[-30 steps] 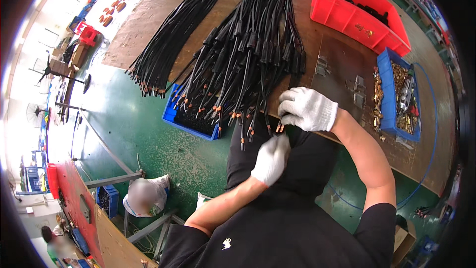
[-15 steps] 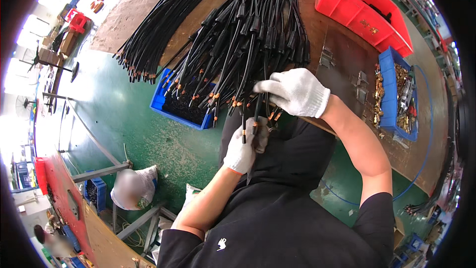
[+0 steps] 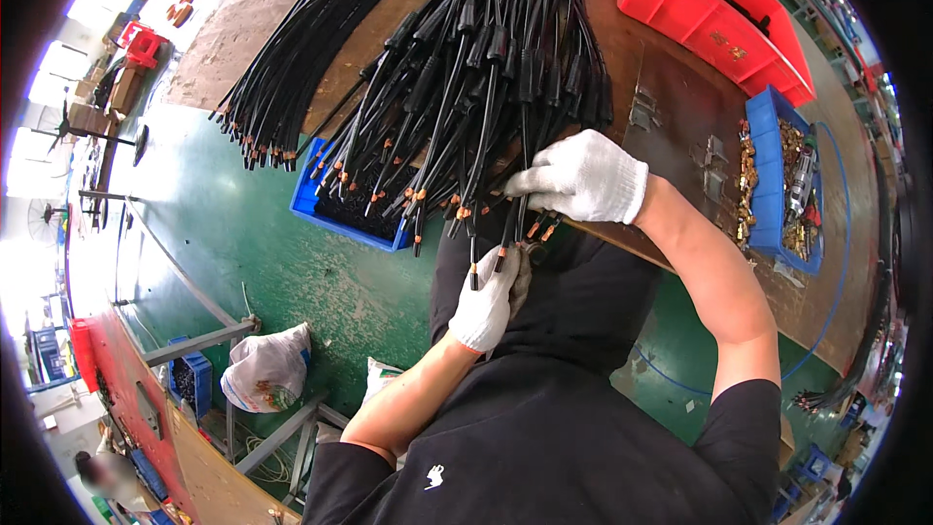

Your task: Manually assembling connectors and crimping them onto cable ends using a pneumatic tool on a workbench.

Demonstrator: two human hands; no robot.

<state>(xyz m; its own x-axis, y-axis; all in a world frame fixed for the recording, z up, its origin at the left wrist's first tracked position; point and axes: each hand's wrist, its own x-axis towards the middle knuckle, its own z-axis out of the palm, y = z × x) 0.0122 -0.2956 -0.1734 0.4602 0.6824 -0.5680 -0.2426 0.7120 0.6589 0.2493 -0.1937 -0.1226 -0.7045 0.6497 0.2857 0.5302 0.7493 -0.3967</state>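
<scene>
A thick bundle of black cables (image 3: 505, 68) hangs over the table's front edge, with copper-coloured tips and black sleeves along them. My right hand (image 3: 586, 178), in a white knitted glove, pinches a black cable with thumb and forefinger at the bundle's lower right. Below it, my left hand (image 3: 489, 301), also gloved, is closed round the lower end of a black cable. Its fingertips are partly hidden behind the hanging ends. Beneath the bundle's left side is a blue bin (image 3: 340, 219) of small black pieces.
A second black cable bundle (image 3: 301, 58) lies to the left on the brown table (image 3: 671, 87). At the right stand a red crate (image 3: 709, 19) and a blue bin (image 3: 768, 185) of brass-coloured parts. A white sack (image 3: 267, 369) and metal frame (image 3: 199, 340) stand on the floor at left.
My left hand has moved slightly down and right. My right hand has shifted a little right, its fingers now closed on a cable. The whole view has shifted slightly.
</scene>
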